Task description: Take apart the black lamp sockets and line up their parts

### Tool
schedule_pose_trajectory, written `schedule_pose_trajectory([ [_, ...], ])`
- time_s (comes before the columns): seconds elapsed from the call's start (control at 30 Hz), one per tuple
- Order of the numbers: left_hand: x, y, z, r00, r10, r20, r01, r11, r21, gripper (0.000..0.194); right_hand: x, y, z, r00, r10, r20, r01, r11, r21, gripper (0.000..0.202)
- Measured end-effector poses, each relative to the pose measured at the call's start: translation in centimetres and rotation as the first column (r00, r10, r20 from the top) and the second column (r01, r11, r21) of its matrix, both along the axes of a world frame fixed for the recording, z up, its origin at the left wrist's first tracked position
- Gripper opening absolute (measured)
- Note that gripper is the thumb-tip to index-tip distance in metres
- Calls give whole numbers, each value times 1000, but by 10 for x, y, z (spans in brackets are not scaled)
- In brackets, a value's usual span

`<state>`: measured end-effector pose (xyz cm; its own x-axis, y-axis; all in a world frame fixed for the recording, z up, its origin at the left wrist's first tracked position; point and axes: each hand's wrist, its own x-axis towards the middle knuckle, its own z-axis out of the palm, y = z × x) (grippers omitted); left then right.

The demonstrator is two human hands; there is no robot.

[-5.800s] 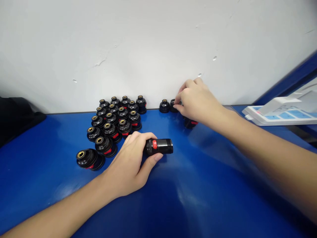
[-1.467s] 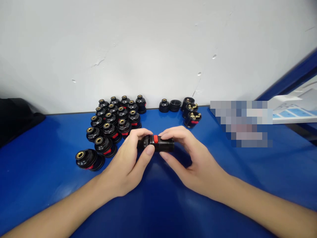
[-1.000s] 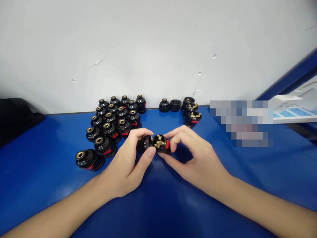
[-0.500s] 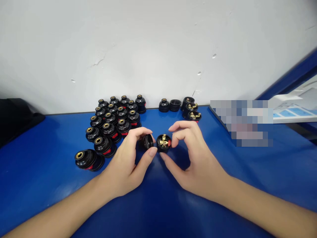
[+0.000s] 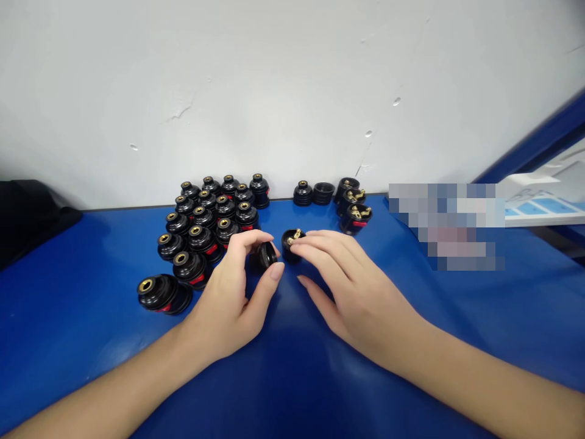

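My left hand (image 5: 235, 302) grips a black ribbed cap (image 5: 267, 256) between thumb and fingers, its hollow side turned to the right. Just right of it, an open black socket base (image 5: 287, 252) with brass parts inside stands on the blue table (image 5: 283, 378). The fingers of my right hand (image 5: 351, 286) lie over the near right side of that base, with the thumb held apart below; whether they touch it is hard to tell. The right hand holds nothing.
Several black sockets with brass tops and red marks (image 5: 196, 236) stand in rows at the left. By the wall (image 5: 292, 91) are a black cap (image 5: 302, 194), a black ring (image 5: 323, 192) and three open bases (image 5: 357, 218). A blurred patch covers something at the right.
The open base has moved away from me and slightly left. My right hand has opened out, its fingers now stretched over the base. The left hand has shifted slightly left with the cap.
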<state>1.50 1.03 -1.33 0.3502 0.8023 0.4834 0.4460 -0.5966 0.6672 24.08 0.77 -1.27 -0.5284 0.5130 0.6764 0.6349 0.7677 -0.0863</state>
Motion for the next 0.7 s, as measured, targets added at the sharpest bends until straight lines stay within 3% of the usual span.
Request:
schedule_pose_trajectory([
  [0.2,1,1,-1,1000,3,-6,-3,1000,-11,32,6,7,-1,994,-25,110,20,999,42,47],
  [0.5,2,1,-1,999,42,-16,-43,998,-50,31,13,26,19,956,-74,285,54,996,77,52],
  [0.7,3,2,0,999,40,-23,-41,998,-50,31,4,53,25,953,-29,303,35,999,-16,56],
])
